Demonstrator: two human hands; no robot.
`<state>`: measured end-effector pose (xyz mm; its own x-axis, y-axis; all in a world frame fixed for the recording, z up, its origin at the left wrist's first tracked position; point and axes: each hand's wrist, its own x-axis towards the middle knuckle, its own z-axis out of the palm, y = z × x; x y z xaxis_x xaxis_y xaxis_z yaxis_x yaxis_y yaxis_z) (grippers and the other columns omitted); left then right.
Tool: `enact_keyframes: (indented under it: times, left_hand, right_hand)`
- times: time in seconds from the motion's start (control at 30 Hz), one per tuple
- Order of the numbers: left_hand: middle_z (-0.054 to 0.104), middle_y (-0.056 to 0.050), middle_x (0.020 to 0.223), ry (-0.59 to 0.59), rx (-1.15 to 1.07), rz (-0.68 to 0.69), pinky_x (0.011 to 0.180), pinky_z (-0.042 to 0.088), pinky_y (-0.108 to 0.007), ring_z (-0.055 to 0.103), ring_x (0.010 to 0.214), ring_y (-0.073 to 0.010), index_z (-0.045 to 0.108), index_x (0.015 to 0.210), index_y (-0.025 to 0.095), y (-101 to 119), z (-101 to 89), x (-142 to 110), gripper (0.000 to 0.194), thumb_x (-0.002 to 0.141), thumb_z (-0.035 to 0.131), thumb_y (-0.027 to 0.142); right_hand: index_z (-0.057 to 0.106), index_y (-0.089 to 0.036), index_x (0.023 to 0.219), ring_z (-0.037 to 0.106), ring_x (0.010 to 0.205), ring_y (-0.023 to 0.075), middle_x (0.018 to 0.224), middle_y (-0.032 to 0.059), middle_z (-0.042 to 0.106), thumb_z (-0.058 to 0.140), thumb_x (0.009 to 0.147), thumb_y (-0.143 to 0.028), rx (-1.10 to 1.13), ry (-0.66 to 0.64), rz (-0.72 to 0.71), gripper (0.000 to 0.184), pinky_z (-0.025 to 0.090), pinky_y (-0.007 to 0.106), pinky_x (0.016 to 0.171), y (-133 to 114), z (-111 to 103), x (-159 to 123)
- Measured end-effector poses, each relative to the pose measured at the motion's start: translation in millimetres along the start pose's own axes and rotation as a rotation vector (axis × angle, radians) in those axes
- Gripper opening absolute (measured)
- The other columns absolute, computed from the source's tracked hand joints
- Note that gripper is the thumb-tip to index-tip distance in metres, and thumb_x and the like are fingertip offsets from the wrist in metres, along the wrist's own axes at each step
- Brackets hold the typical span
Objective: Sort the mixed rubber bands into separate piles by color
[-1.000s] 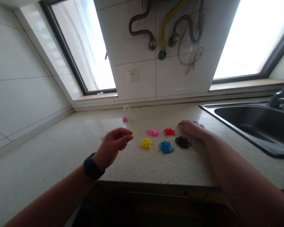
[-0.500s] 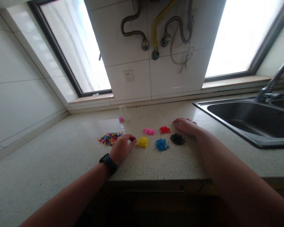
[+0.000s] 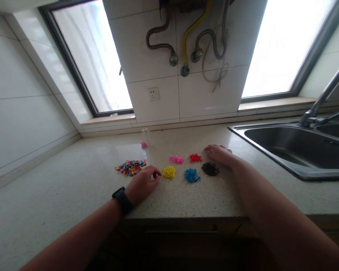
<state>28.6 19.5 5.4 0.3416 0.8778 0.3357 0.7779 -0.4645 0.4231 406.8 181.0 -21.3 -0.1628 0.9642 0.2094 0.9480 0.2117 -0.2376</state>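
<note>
My left hand, with a dark band on its wrist, rests low on the counter, thumb and fingertips pinched at the left edge of a yellow pile of small rubber bands. What sits between those fingertips is too small to make out. Just left of this hand lies a mixed-colour heap of the same bands, partly covered by it. My right hand lies palm down with fingers stretched out, beside a black pile and a red pile. Pink and blue piles are between the hands.
A clear container with a pink piece stands towards the wall. The steel sink with its tap is on the right. The counter ends at a front edge above a drawer handle.
My left hand has come down and right from the air, where it pinched a yellow rubber band, to the yellow pile. The mixed heap is now uncovered. My right hand stays put; the view has shifted slightly.
</note>
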Motion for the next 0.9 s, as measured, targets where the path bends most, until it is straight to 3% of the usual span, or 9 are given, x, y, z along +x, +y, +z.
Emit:
enact_keyframes:
  times: [0.17,0.3,0.43,0.53,0.63,0.77,0.9]
  left_hand:
    - [0.061,-0.001,0.077,-0.227,0.127,0.168,0.065,0.037,-0.028,0.054,0.070,-0.0158,0.062,0.091,0.020,6.2,-10.7,-14.1,0.009,0.089,0.055,0.024]
    - [0.062,-0.002,0.077,-0.208,0.173,0.182,0.065,0.036,-0.028,0.054,0.071,-0.0161,0.059,0.089,0.019,6.6,-9.3,-15.5,0.009,0.090,0.052,0.024]
    - [0.061,-0.001,0.076,-0.210,0.181,0.185,0.063,0.035,-0.028,0.053,0.069,-0.0158,0.058,0.088,0.020,5.3,-7.7,-13.2,0.008,0.089,0.051,0.024]
    - [0.062,-0.001,0.077,-0.213,0.188,0.186,0.063,0.035,-0.029,0.054,0.069,-0.0161,0.057,0.089,0.021,5.3,-9.3,-12.6,0.008,0.090,0.051,0.025]
    - [0.064,-0.002,0.079,-0.230,0.190,0.187,0.063,0.035,-0.029,0.055,0.070,-0.0166,0.058,0.090,0.021,5.9,-11.3,-12.1,0.006,0.088,0.053,0.024]
    - [0.065,-0.002,0.081,-0.249,0.191,0.179,0.063,0.035,-0.028,0.056,0.071,-0.0170,0.058,0.091,0.021,6.7,-12.8,-11.4,0.007,0.087,0.054,0.024]
    - [0.064,-0.002,0.079,-0.250,0.193,0.180,0.063,0.035,-0.028,0.056,0.070,-0.0167,0.058,0.091,0.021,6.3,-12.4,-11.3,0.008,0.089,0.051,0.023]
  right_hand:
    - [0.066,-0.034,0.122,0.047,0.133,0.0348,0.138,0.0041,0.061,0.050,0.086,-0.042,0.005,-0.003,0.004,0.041,0.035,0.059,0.105,0.0,-0.9,-0.7]
    - [0.068,-0.034,0.119,0.048,0.131,0.0354,0.137,0.0045,0.061,0.053,0.085,-0.043,0.023,0.026,0.039,0.039,0.038,0.058,0.103,2.3,0.8,5.1]
    - [0.071,-0.025,0.116,0.063,0.111,0.0287,0.122,0.0109,0.068,0.053,0.086,-0.037,0.187,0.086,0.018,0.037,0.049,0.041,0.092,-16.2,-8.8,15.1]
    - [0.072,-0.022,0.109,0.067,0.096,0.0225,0.107,0.0093,0.073,0.052,0.088,-0.031,0.329,0.146,-0.160,0.031,0.050,0.033,0.084,-59.3,-23.7,19.1]
    - [0.073,-0.020,0.104,0.068,0.079,0.0188,0.092,0.0066,0.075,0.055,0.089,-0.032,0.387,0.053,-0.363,0.026,0.050,0.029,0.072,-120.1,-32.4,18.9]
    - [0.075,-0.019,0.099,0.068,0.082,0.0178,0.094,0.0062,0.077,0.060,0.085,-0.025,0.290,-0.096,-0.590,0.021,0.047,0.026,0.072,-194.2,-26.3,17.0]
    - [0.075,-0.021,0.104,0.069,0.093,0.0211,0.101,0.0065,0.077,0.059,0.087,-0.026,0.068,-0.210,-0.724,0.024,0.046,0.027,0.079,-238.0,-17.5,16.4]
